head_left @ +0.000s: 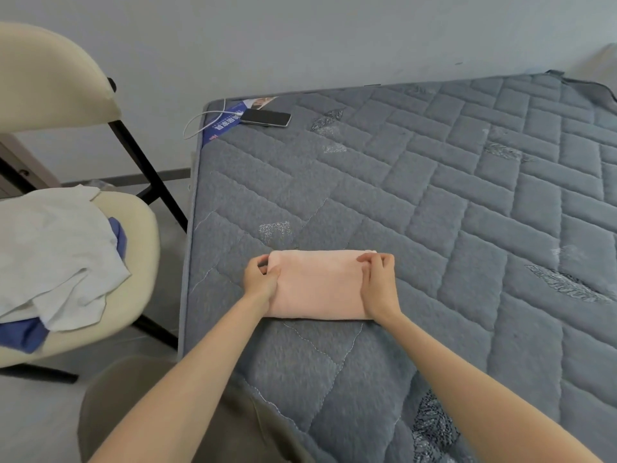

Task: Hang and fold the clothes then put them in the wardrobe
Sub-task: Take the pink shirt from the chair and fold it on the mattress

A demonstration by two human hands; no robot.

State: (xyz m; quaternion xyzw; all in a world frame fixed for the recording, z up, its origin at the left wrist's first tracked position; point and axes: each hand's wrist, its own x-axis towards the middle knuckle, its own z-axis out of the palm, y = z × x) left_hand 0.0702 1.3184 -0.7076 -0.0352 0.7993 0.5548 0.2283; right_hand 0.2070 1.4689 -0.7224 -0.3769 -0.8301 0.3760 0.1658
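Observation:
A folded pale pink cloth [319,285] lies as a neat rectangle on the grey quilted mattress [450,208], near its left edge. My left hand [260,279] grips the cloth's left end, fingers curled round the far corner. At the right end, my right hand [379,285] pinches the cloth with fingers curled over the far corner. A white garment [60,255] and a blue garment [20,334] lie in a heap on the chair seat at the left.
A cream folding chair [50,78] with black legs stands left of the mattress. A black phone [265,117] with a white cable [200,123] lies at the mattress's far left corner. A grey wall runs behind.

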